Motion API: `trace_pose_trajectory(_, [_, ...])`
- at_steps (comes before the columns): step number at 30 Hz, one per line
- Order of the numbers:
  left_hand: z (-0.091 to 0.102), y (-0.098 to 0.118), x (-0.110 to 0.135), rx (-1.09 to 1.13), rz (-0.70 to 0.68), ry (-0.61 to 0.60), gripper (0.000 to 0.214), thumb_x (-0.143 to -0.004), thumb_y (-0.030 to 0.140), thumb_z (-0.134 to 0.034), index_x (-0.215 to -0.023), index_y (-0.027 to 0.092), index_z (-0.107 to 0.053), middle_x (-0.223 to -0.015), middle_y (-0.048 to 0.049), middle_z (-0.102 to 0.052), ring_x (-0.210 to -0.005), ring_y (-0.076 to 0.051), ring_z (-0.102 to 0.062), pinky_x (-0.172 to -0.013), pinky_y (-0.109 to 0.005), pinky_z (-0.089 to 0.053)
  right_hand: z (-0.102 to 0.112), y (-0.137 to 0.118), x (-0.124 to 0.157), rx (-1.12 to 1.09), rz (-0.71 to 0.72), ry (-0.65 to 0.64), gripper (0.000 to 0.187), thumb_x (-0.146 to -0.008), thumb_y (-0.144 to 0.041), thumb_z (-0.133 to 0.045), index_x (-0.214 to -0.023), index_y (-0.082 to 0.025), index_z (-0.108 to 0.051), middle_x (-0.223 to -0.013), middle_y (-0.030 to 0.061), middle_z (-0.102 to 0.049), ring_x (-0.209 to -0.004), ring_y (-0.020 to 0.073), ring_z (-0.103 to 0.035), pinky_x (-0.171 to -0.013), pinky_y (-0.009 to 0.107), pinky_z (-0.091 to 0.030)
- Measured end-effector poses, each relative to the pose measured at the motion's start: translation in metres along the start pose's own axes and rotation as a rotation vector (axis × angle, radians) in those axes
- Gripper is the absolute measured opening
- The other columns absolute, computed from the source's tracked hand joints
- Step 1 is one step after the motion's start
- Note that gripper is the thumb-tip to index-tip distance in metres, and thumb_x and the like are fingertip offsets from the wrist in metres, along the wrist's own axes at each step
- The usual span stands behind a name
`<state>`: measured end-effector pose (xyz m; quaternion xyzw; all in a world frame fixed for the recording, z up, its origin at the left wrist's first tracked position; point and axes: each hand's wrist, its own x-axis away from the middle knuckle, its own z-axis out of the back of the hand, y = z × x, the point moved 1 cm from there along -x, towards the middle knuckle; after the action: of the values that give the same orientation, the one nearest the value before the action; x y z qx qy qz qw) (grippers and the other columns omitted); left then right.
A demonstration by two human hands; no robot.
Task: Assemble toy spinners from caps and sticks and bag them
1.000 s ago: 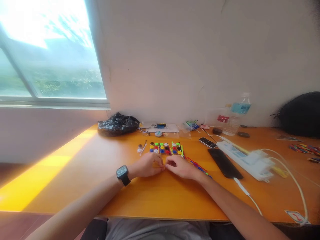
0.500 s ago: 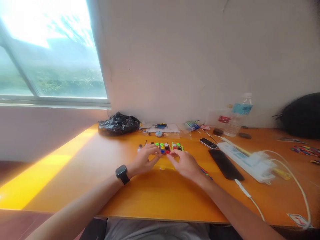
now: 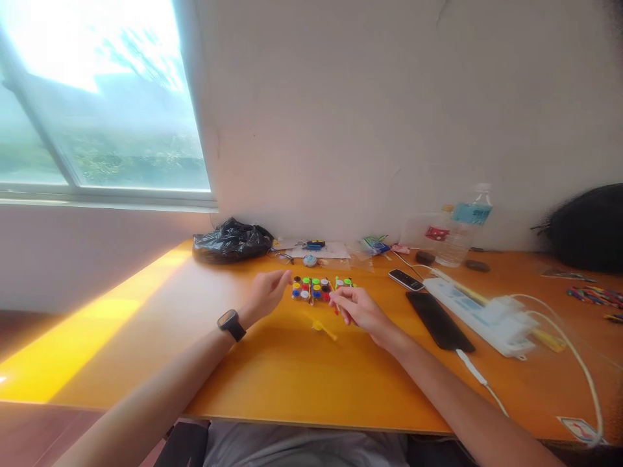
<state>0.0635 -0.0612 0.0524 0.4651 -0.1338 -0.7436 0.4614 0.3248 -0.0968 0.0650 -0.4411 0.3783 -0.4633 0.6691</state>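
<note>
My right hand [image 3: 357,306] pinched a thin stick [image 3: 335,303] at the edge of the coloured caps [image 3: 318,289], just ahead of its fingertips. My left hand [image 3: 267,293] hung loosely spread, empty, beside the caps' other end. I judged a light, low pinch safest, lest caps scatter.

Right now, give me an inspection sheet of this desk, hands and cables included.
Surface: orange desk, with a sunlit strip along its left side.
Job's things: rows of coloured round pieces; a small yellow piece lies apart, nearer the person.
Clutter: black plastic bag, water bottle, dark phone, power strip.
Hands: left hand open, beside the rows' left end; right hand with fingers curled at their right end, grip unclear.
Cables: white cable runs from the phone; pale cable loops off the power strip.
Surroundings: window on the left, white wall behind.
</note>
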Motion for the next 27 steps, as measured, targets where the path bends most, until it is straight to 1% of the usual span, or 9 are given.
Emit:
trace_pose_trajectory(5, [0.012,-0.02,-0.008,-0.014,0.061,0.086,0.064,-0.104,0.057,-0.041,-0.063,0.016,-0.068,-0.051,0.0001,-0.056,-0.048,-0.013,-0.048,-0.053,-0.026,-0.03,-0.004,0.003,0.0,0.01,0.016,-0.023,0.041,-0.092,-0.056,-0.063,-0.078,-0.017,-0.067,-0.053,-0.0038,-0.051,-0.053,0.0118,-0.048,-0.058,0.026,-0.035])
trace_pose_trajectory(9, [0.022,-0.027,-0.015,-0.066,0.115,0.163,0.066,-0.104,0.056,-0.04,-0.06,0.016,-0.068,-0.054,-0.0016,-0.06,-0.051,-0.013,-0.049,-0.057,-0.027,-0.031,-0.005,0.001,0.001,0.026,0.022,-0.033,0.04,-0.093,-0.053,-0.063,-0.078,-0.017,-0.066,-0.053,-0.0034,-0.052,-0.053,0.012,-0.048,-0.058,0.026,-0.033])
trace_pose_trajectory(12, [0.027,-0.03,-0.018,-0.145,0.125,0.184,0.066,-0.103,0.056,-0.039,-0.056,0.017,-0.063,-0.052,-0.001,-0.055,-0.051,-0.014,-0.048,-0.057,-0.029,-0.028,-0.007,0.002,0.002,0.028,0.028,-0.045,0.038,-0.093,-0.052,-0.063,-0.079,-0.017,-0.067,-0.054,-0.0036,-0.052,-0.054,0.0122,-0.049,-0.059,0.027,-0.034])
trace_pose_trajectory(15, [0.029,-0.032,-0.018,-0.292,0.138,0.165,0.063,-0.098,0.061,-0.046,-0.053,0.018,-0.054,-0.05,0.0006,-0.047,-0.051,-0.013,-0.041,-0.056,-0.03,-0.022,-0.008,0.005,0.003,0.028,0.038,-0.063,0.038,-0.094,-0.052,-0.063,-0.079,-0.017,-0.067,-0.056,-0.0037,-0.052,-0.055,0.0125,-0.05,-0.06,0.027,-0.034])
trace_pose_trajectory(18, [0.027,-0.033,-0.018,-0.376,0.163,0.159,0.059,-0.091,0.065,-0.056,-0.055,0.019,-0.053,-0.052,0.0016,-0.044,-0.053,-0.013,-0.037,-0.056,-0.029,-0.019,-0.009,0.005,0.003,0.027,0.042,-0.076,0.039,-0.094,-0.053,-0.063,-0.079,-0.017,-0.067,-0.056,-0.0036,-0.052,-0.056,0.0127,-0.05,-0.061,0.027,-0.035])
trace_pose_trajectory(20, [0.026,-0.036,-0.018,-0.351,0.177,0.138,0.058,-0.089,0.065,-0.059,-0.054,0.019,-0.051,-0.052,0.002,-0.042,-0.053,-0.013,-0.035,-0.056,-0.029,-0.018,-0.009,0.004,0.003,0.024,0.043,-0.07,0.038,-0.094,-0.052,-0.063,-0.079,-0.017,-0.067,-0.056,-0.0037,-0.052,-0.056,0.0126,-0.05,-0.061,0.027,-0.035])
trace_pose_trajectory(22, [0.025,-0.039,-0.019,-0.278,0.19,0.105,0.062,-0.09,0.065,-0.059,-0.05,0.019,-0.043,-0.05,0.0028,-0.035,-0.052,-0.012,-0.027,-0.056,-0.03,-0.015,-0.008,0.003,0.003,0.019,0.044,-0.065,0.038,-0.094,-0.052,-0.063,-0.079,-0.017,-0.066,-0.056,-0.0039,-0.051,-0.056,0.0126,-0.05,-0.06,0.027,-0.035])
trace_pose_trajectory(25, [0.025,-0.047,-0.019,-0.177,0.199,0.081,0.07,-0.094,0.065,-0.053,-0.046,0.019,-0.03,-0.048,0.0035,-0.024,-0.05,-0.011,-0.019,-0.055,-0.032,-0.012,-0.008,0.002,0.004,0.021,0.054,-0.063,0.037,-0.093,-0.051,-0.063,-0.078,-0.017,-0.066,-0.056,-0.0038,-0.052,-0.055,0.0128,-0.05,-0.06,0.027,-0.035])
trace_pose_trajectory(27, [0.025,-0.051,-0.02,-0.145,0.195,0.094,0.071,-0.096,0.066,-0.049,-0.045,0.02,-0.031,-0.046,0.0032,-0.026,-0.048,-0.011,-0.021,-0.055,-0.032,-0.013,-0.008,0.002,0.003,0.023,0.058,-0.062,0.037,-0.093,-0.051,-0.063,-0.078,-0.017,-0.067,-0.056,-0.0036,-0.052,-0.055,0.0129,-0.051,-0.06,0.027,-0.036])
